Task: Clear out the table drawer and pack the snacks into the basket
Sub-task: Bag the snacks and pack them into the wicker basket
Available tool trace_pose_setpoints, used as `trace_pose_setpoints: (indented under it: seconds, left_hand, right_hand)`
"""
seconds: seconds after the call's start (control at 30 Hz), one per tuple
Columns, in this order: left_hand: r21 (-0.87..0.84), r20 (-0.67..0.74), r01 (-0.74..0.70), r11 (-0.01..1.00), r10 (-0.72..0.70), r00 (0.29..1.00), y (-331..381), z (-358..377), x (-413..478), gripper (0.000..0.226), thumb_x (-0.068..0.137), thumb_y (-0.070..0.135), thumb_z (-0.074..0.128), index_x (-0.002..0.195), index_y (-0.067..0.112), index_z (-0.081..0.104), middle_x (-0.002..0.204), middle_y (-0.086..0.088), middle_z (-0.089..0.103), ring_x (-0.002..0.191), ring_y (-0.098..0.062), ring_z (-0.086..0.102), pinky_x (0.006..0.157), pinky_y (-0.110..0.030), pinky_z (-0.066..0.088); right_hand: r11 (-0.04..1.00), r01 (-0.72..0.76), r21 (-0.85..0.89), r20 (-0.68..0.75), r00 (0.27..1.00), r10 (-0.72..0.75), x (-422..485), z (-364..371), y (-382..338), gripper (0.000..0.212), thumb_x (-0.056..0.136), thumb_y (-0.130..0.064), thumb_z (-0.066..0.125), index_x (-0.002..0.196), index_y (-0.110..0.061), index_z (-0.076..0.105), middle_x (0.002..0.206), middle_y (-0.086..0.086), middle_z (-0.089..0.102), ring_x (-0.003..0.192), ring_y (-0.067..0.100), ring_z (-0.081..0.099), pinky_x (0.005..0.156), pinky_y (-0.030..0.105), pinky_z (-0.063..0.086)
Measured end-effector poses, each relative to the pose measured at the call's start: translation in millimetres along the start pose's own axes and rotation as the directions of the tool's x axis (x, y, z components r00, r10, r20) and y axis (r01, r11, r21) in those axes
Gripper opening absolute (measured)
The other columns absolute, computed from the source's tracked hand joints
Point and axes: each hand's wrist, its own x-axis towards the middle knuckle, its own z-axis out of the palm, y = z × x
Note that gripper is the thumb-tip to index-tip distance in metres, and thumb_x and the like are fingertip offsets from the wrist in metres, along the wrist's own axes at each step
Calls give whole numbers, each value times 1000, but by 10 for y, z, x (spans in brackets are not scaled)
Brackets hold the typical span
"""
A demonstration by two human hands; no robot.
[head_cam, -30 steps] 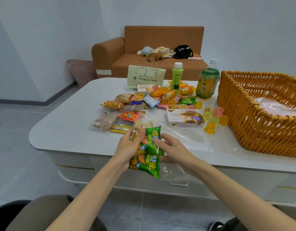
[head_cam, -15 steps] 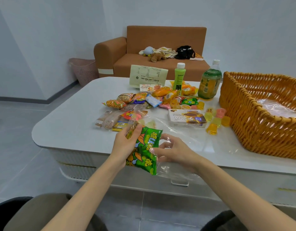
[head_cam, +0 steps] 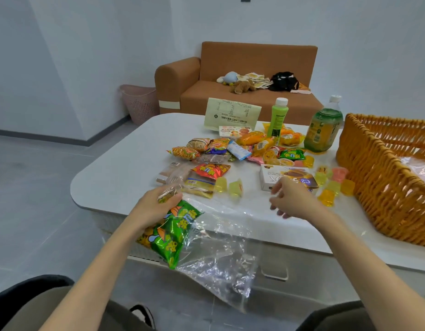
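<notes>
Two hands, left hand [head_cam: 156,205] gripping green snack packets [head_cam: 173,235], right hand [head_cam: 292,199] released, fingers spread, empty.

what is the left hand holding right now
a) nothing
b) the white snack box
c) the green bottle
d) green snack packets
d: the left hand is closed on the green snack packets at the table's near edge, while the right hand hovers open and empty near the white snack box.
</notes>
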Motion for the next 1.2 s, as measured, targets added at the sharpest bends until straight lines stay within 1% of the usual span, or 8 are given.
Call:
trace_pose_setpoints:
  seconds: [0.2, 0.37, 0.57, 0.77, 0.9, 1.0, 1.1, 1.2]
  left_hand:
    - [87, 123, -43, 995, 32, 992, -113, -31, 68, 36, 92, 36, 60, 128, 29, 58, 123, 13, 59, 112, -7, 54, 92, -23, 40]
    - [126, 176, -70, 990, 47, 983, -145, -5, 205, 43, 90, 42, 61, 131, 31, 57, 132, 11, 58, 121, -9, 52, 105, -30, 40]
    - [261, 216, -109, 959, 52, 975, -167, -20, 329, 44, 89, 49, 58, 131, 38, 54, 134, 13, 55, 125, -11, 50, 104, -30, 40]
    - [297, 243, -130, 946, 57, 968, -192, -45, 331, 50, 87, 53, 58, 134, 39, 50, 138, 13, 53, 126, -8, 48, 105, -29, 38]
    - [288, 230, -134, 948, 68, 971, -177, -70, 352, 49, 86, 53, 59, 133, 42, 51, 140, 14, 51, 128, -9, 47, 107, -34, 38]
    - [249, 228, -137, 959, 80, 970, -136, -85, 359, 46, 87, 52, 58, 131, 41, 53, 135, 14, 55, 124, -9, 50, 105, -34, 40]
    - [178, 231, -137, 974, 94, 968, -97, -105, 348, 47, 87, 52, 59, 131, 37, 55, 132, 12, 58, 122, -9, 52, 105, -34, 40]
    - [133, 210, -121, 984, 91, 973, -40, -111, 311, 48, 88, 45, 61, 133, 30, 55, 137, 10, 54, 126, -7, 48, 109, -31, 36]
  right_hand:
    - [935, 300, -188, -282, 895, -344, 318, 362, -409, 31, 94, -26, 58, 123, -17, 54, 109, 2, 60, 103, 21, 53, 76, 33, 41]
    - [835, 428, -346, -195, 837, -510, 735, 800, -699, 39, 96, -27, 54, 134, -20, 52, 136, 3, 52, 124, 25, 44, 94, 39, 42]
    - [800, 329, -501, -149, 878, -455, 1163, 1064, -668, 54, 94, -26, 50, 144, -40, 36, 146, -6, 44, 131, 24, 41, 106, 47, 29]
    - [698, 318, -641, -241, 780, -577, 1293, 1108, -570, 42, 97, -19, 48, 135, -36, 52, 142, -7, 51, 115, 26, 57, 87, 36, 41]
    - [835, 445, -323, -408, 731, -547, 1260, 981, -590, 35, 92, -5, 53, 121, -18, 67, 128, 0, 63, 111, 27, 61, 83, 38, 51]
    - [846, 533, 8, -503, 734, -457, 1167, 846, -663, 26, 95, -7, 55, 117, -10, 69, 119, 5, 68, 107, 18, 63, 86, 19, 46]
    - [825, 562, 66, -531, 720, -448, 1019, 682, -662, 24, 92, -4, 59, 112, -10, 72, 107, 6, 72, 89, 8, 62, 76, 3, 40]
    - [814, 567, 124, -520, 736, -434, 835, 459, -598, 27, 88, 1, 60, 104, -14, 75, 112, -1, 70, 105, 5, 61, 93, 14, 45]
